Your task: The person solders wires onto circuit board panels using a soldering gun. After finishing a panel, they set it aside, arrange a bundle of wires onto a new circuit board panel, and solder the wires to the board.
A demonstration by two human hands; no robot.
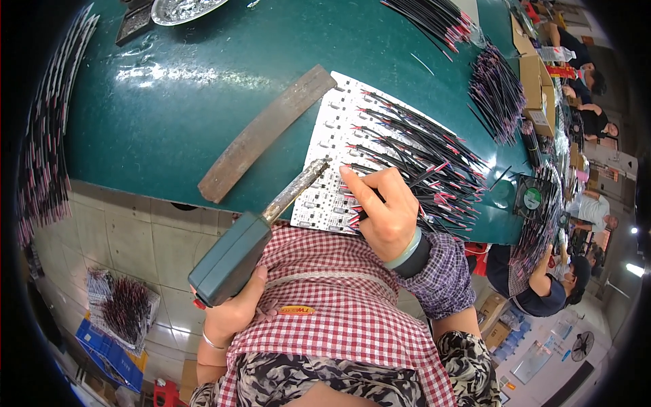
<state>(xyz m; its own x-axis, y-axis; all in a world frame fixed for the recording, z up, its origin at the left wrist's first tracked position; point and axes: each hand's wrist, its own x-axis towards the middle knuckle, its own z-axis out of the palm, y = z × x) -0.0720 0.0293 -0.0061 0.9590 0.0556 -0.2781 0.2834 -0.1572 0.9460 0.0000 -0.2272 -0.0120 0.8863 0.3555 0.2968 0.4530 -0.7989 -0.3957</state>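
My left hand (234, 308) is wrapped round the dark green handle of a soldering gun (230, 259). Its long, crusted metal tip slants up to the right and ends over a white circuit board panel (317, 146) full of small components. Just right of the tip, my right hand (390, 214) is closed in a pinch low over the panel. It seems to hold a thin wire, mostly hidden by the fingers. Rows of black wires (420, 139) with red and white ends are attached across the panel and trail off to the right.
A worn flat bar (268, 133) lies against the panel's upper left corner. Bundles of wires (498, 91) lie on the green table (156, 129) at the right, far edge and far left. A metal dish (186, 9) stands at the back. Right of the panel is a small fan (532, 197); a co-worker (542, 288) sits beyond.
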